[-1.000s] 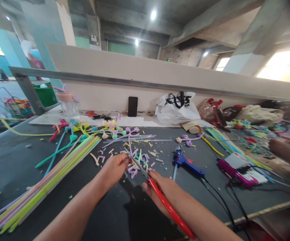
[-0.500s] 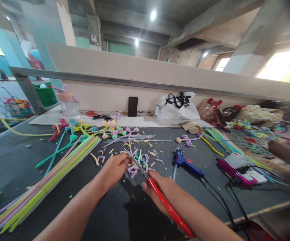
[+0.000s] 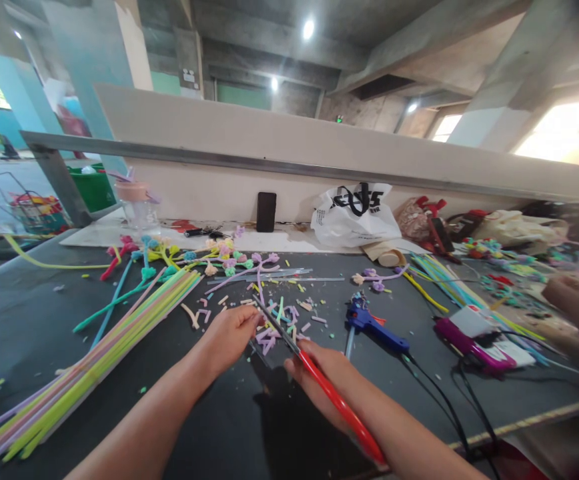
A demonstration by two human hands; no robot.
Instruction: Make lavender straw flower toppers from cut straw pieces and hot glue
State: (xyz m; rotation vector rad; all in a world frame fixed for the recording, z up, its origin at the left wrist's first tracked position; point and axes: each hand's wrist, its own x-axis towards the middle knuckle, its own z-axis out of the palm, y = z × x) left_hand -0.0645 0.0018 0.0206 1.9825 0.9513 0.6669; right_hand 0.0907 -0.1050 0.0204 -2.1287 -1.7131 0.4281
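In the middle of the dark table, my left hand (image 3: pixel 234 331) has its fingers pinched at the lower end of a thin purple stem (image 3: pixel 260 283) with small purple flowers on top. My right hand (image 3: pixel 324 373) is closed around red-handled scissors (image 3: pixel 337 403). The blades point up and left, and their tips are beside my left fingertips at the stem. Beneath and around the blades lie short cut pieces (image 3: pixel 268 343), mostly purple. A bundle of long pastel sticks (image 3: pixel 104 360) lies at the left, close to my left forearm.
A blue glue gun (image 3: pixel 377 332) with a black cord lies to the right, near a magenta and white power strip (image 3: pixel 469 347). Behind stand a phone (image 3: pixel 266 212), a white bag (image 3: pixel 354 217) and a lidded cup (image 3: pixel 137 207). Another person's hand (image 3: pixel 577 303) is at the far right.
The scissor blades look closer together than before. My hands have hardly moved. The other person's hand at the far right has shifted slightly.
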